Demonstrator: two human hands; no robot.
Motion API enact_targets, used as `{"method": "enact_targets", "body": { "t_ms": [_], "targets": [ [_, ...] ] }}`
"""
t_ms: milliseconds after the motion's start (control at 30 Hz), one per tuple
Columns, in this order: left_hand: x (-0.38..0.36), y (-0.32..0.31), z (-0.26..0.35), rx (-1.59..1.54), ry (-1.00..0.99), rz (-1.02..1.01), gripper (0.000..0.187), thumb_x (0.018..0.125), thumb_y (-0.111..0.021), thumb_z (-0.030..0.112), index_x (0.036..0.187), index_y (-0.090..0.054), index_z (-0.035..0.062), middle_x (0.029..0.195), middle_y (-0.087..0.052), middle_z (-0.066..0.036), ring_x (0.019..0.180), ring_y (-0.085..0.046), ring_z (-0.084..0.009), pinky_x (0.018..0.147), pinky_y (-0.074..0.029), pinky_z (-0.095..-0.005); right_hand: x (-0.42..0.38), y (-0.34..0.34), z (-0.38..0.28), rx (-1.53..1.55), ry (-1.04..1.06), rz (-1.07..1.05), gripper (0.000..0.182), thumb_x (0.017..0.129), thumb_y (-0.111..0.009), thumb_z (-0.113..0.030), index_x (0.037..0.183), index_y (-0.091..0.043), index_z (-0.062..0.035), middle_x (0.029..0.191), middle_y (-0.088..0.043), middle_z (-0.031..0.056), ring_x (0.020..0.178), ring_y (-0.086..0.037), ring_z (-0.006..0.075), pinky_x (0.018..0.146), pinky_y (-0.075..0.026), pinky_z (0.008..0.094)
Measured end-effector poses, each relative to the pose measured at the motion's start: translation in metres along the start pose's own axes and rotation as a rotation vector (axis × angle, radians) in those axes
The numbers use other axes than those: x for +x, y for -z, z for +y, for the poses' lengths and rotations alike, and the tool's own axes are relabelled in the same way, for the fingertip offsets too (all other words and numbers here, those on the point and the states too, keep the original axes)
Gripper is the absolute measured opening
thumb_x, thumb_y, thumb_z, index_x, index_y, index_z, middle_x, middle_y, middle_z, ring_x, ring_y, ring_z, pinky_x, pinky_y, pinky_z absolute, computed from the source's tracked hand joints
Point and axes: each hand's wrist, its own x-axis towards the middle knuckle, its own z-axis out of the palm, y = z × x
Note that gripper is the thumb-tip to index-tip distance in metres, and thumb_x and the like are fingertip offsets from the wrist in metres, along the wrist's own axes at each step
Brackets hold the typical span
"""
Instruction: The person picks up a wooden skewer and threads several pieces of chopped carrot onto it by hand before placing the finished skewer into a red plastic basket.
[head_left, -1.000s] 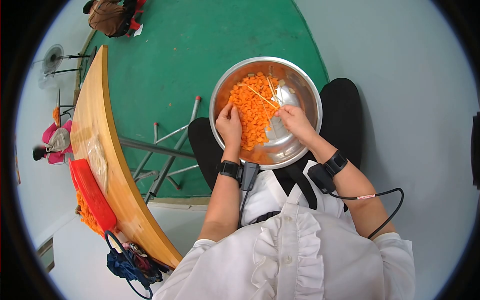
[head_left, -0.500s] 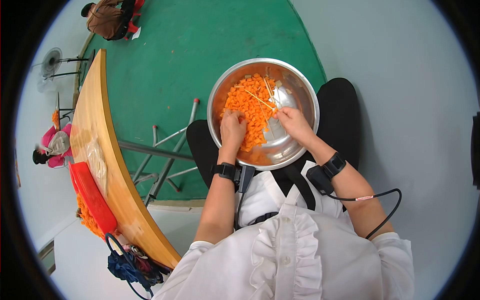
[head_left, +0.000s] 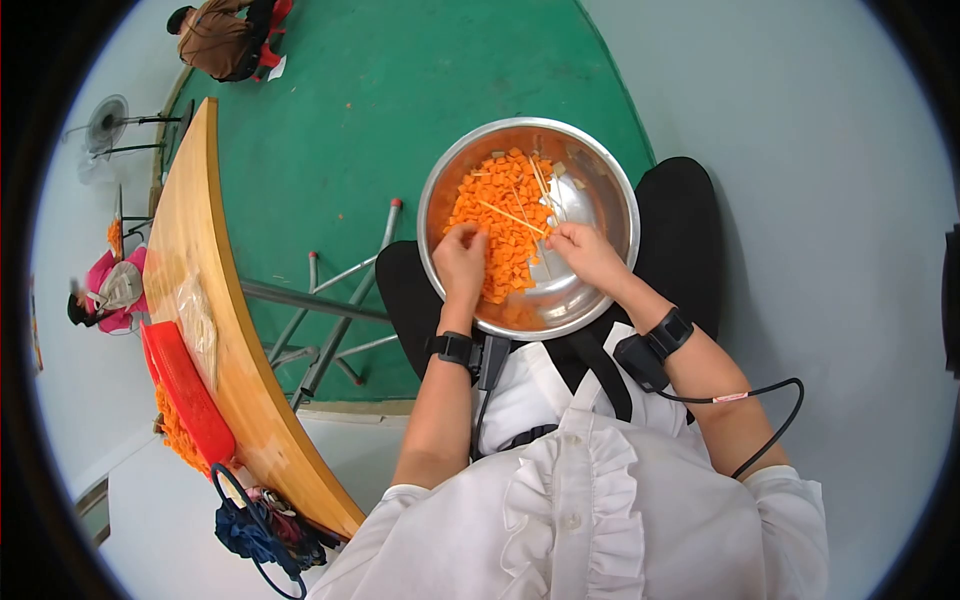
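A shiny metal bowl (head_left: 622, 215) rests on my lap, with diced carrot (head_left: 512, 190) heaped on its left side. My right hand (head_left: 588, 252) pinches the near end of a thin wooden skewer (head_left: 512, 217), which points up and left over the dice. Over the left edge of the heap is my left hand (head_left: 461, 262), its fingertips drawn together; whatever they hold is hidden. More thin skewers (head_left: 540, 180) lie among the carrot toward the far side of the bowl. A few pale pieces (head_left: 558, 168) stick to the bowl's inner wall.
A wooden table (head_left: 240, 370) on metal legs stands at left, bearing a clear bag of skewers (head_left: 197, 318) and a red container (head_left: 185, 390). A dark blue bag (head_left: 250, 535) hangs near its end. Two people (head_left: 215, 40) sit farther off. A cable runs from my right wrist.
My left hand has lifted slightly, with its fingers drawn closer together. The skewer in my right hand has shifted a little down and left.
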Motion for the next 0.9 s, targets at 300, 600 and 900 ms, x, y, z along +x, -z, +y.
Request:
{"method": "enact_targets", "body": {
  "t_ms": [300, 600, 900],
  "targets": [
    [0.010, -0.005, -0.011, -0.656, 0.248, 0.004, 0.021, 0.082, -0.054, -0.002, 0.103, -0.053, -0.0070, 0.080, -0.062, -0.008, 0.066, -0.061, -0.0116, 0.057, -0.049, -0.0194, -0.009, -0.003, -0.009, -0.243, 0.177, -0.028, 0.022, 0.083, -0.045, -0.019, 0.079, -0.055, 0.0005, 0.070, -0.058, 0.0211, 0.067, -0.057, 0.0364, 0.061, -0.044, 0.0425],
    [0.006, -0.006, -0.009, -0.575, 0.221, 0.040, 0.020, 0.082, -0.054, -0.001, 0.101, -0.054, -0.0089, 0.081, -0.061, -0.010, 0.068, -0.061, -0.0124, 0.058, -0.050, -0.0197, -0.014, -0.001, -0.018, -0.444, 0.143, -0.027, 0.022, 0.083, -0.043, -0.018, 0.079, -0.057, -0.0023, 0.070, -0.060, 0.0194, 0.068, -0.058, 0.0358, 0.063, -0.045, 0.0445],
    [0.005, -0.007, -0.009, -0.522, 0.211, 0.062, 0.018, 0.081, -0.054, -0.002, 0.098, -0.056, -0.0086, 0.080, -0.062, -0.010, 0.068, -0.062, -0.0118, 0.057, -0.050, -0.0196, -0.015, -0.002, -0.018, -0.476, 0.149, -0.020, 0.021, 0.083, -0.043, -0.018, 0.077, -0.055, -0.0027, 0.067, -0.059, 0.0191, 0.066, -0.058, 0.0360, 0.061, -0.044, 0.0455]
  ]
}}
